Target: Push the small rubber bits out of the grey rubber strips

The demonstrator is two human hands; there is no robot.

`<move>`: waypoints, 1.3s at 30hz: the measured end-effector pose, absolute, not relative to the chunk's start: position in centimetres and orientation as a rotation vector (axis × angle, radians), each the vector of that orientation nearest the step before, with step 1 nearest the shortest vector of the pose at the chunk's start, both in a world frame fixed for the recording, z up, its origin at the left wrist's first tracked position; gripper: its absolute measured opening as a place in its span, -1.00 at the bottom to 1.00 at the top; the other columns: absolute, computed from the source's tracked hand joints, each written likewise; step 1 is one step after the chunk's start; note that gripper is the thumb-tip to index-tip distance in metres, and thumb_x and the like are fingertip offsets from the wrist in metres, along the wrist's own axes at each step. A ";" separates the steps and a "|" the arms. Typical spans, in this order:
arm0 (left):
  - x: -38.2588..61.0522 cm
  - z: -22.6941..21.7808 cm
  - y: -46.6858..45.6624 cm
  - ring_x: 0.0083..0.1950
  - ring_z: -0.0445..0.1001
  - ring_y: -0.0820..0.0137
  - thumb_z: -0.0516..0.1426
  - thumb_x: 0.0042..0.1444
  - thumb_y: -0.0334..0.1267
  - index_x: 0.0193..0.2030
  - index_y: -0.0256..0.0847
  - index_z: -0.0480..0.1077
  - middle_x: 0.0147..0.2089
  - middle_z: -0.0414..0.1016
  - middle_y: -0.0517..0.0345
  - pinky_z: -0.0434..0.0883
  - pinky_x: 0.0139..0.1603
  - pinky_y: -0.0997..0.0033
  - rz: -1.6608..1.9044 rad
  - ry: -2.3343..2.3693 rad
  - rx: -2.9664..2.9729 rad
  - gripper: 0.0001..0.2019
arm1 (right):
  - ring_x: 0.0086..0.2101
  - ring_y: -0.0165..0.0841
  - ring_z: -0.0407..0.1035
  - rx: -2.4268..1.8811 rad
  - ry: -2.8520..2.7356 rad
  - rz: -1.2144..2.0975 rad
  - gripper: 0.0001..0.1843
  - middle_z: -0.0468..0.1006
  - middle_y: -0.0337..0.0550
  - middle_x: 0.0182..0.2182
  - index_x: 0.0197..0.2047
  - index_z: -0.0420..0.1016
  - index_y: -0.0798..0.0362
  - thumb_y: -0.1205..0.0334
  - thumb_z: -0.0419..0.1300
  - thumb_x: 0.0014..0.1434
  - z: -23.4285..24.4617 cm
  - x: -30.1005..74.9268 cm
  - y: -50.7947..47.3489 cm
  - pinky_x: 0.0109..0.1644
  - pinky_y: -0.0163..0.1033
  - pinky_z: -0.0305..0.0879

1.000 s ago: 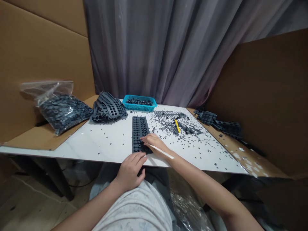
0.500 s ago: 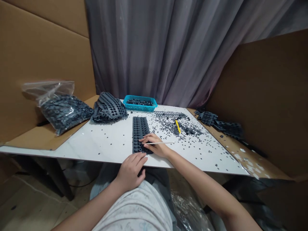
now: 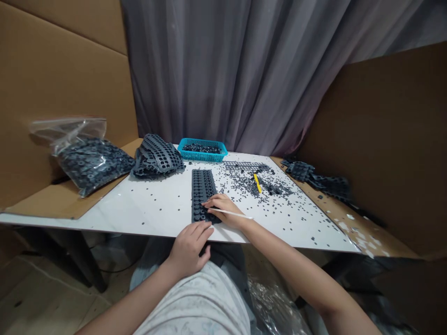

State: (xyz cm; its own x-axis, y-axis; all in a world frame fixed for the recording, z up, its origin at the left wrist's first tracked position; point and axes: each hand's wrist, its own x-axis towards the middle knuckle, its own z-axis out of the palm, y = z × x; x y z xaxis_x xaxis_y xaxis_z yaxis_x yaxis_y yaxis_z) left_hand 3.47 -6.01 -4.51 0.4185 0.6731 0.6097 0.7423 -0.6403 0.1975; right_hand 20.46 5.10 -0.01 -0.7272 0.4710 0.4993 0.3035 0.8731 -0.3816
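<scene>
A dark grey rubbery sheet with rows of round parts lies lengthwise before me on the white table. Over its near right part, my right hand is closed in a pinch on a thin white stick. The stick's left end is at the sheet, partly covered by the fingers; its other end points right. My left hand rests at the table's front edge by the sheet's near end, its fingers stretched out and holding nothing.
Small dark bits and a yellow strip lie to the right, before a perforated sheet. A blue basket of dark pieces stands behind. Leftward are piled sheets and a filled plastic bag. More dark strips lie at right.
The stick's free right end has swung down towards me as my right hand turned slightly. My left hand stays in place. The whole view has shifted a little.
</scene>
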 end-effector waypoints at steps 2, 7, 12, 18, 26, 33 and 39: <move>3.5 -4.4 -6.1 0.08 0.34 0.20 0.08 -0.01 -0.37 0.01 -0.20 0.35 0.08 0.40 0.01 0.31 0.09 0.18 -1.035 -1.282 -2.555 -0.62 | -0.11 -0.30 0.35 -0.636 -2.458 0.263 -0.85 0.56 -0.11 -0.13 -0.15 0.43 0.02 0.21 0.07 0.26 -0.2 20.4 5.2 0.00 -0.13 0.21; 3.4 -4.3 -6.1 0.08 0.34 0.20 0.07 -0.01 -0.38 0.01 -0.20 0.35 0.09 0.40 0.01 0.32 0.09 0.17 -1.051 -1.273 -2.565 -0.62 | -0.14 -0.24 0.33 -0.954 -2.268 0.071 -0.81 0.54 -0.05 -0.14 -0.18 0.43 0.03 0.23 0.00 0.29 -0.6 20.7 6.0 -0.02 -0.09 0.18; 3.4 -4.4 -6.0 0.09 0.34 0.19 0.08 -0.02 -0.38 0.02 -0.20 0.34 0.10 0.40 0.02 0.31 0.10 0.16 -1.044 -1.271 -2.579 -0.61 | 0.11 -0.06 0.03 -1.220 -1.813 0.026 -0.78 0.45 -0.01 -0.03 -0.21 0.40 0.02 0.12 0.00 0.27 -0.2 21.8 6.5 0.11 0.12 -0.02; 3.4 -3.0 -6.5 0.08 0.33 0.23 0.09 0.00 -0.38 0.01 -0.19 0.31 0.06 0.40 0.03 0.31 0.10 0.21 -1.222 -1.274 -2.662 -0.63 | -0.10 -0.14 0.25 -1.214 -1.685 0.100 -0.73 0.49 -0.02 -0.12 -0.24 0.35 0.02 0.03 -0.04 0.27 0.6 22.6 5.9 0.01 0.00 0.12; 1.4 0.2 -2.7 -0.13 0.37 0.24 0.11 0.06 -0.31 -0.24 -0.17 0.40 -0.22 0.44 0.11 0.33 -0.09 0.22 -1.241 -1.795 -2.378 -0.89 | -0.54 -0.40 0.23 -1.085 -1.784 0.588 -0.73 0.36 -0.29 -0.56 -0.40 0.37 0.04 0.04 0.06 0.22 0.9 22.2 5.3 -0.45 -0.31 0.15; 0.8 0.1 0.0 -0.25 0.39 0.30 0.19 -0.04 -0.24 -0.33 -0.16 0.48 -0.34 0.41 0.16 0.31 -0.26 0.37 -1.079 -1.958 -2.590 -0.88 | -0.35 -0.37 0.39 -0.792 -1.993 1.002 -0.76 0.52 -0.17 -0.38 -0.33 0.49 0.08 0.06 0.20 0.12 0.5 21.4 4.6 -0.29 -0.29 0.32; 0.8 -0.3 0.1 -0.33 0.39 0.37 0.18 -0.02 -0.25 -0.34 -0.14 0.51 -0.36 0.41 0.18 0.28 -0.34 0.44 -1.130 -1.967 -2.605 -0.89 | -0.14 -0.28 0.45 -0.598 -2.029 1.166 -0.74 0.57 -0.03 -0.21 -0.32 0.50 0.09 0.04 0.21 0.12 0.4 20.9 4.4 -0.03 -0.11 0.35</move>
State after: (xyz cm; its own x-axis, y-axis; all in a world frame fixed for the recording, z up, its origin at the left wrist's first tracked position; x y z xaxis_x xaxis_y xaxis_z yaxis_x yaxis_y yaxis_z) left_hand 0.81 0.08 -0.29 0.1583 0.9388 0.3061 0.7373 -0.3186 0.5958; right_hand 20.89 4.42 0.36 -0.6404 0.6841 0.3491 0.0430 0.4858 -0.8730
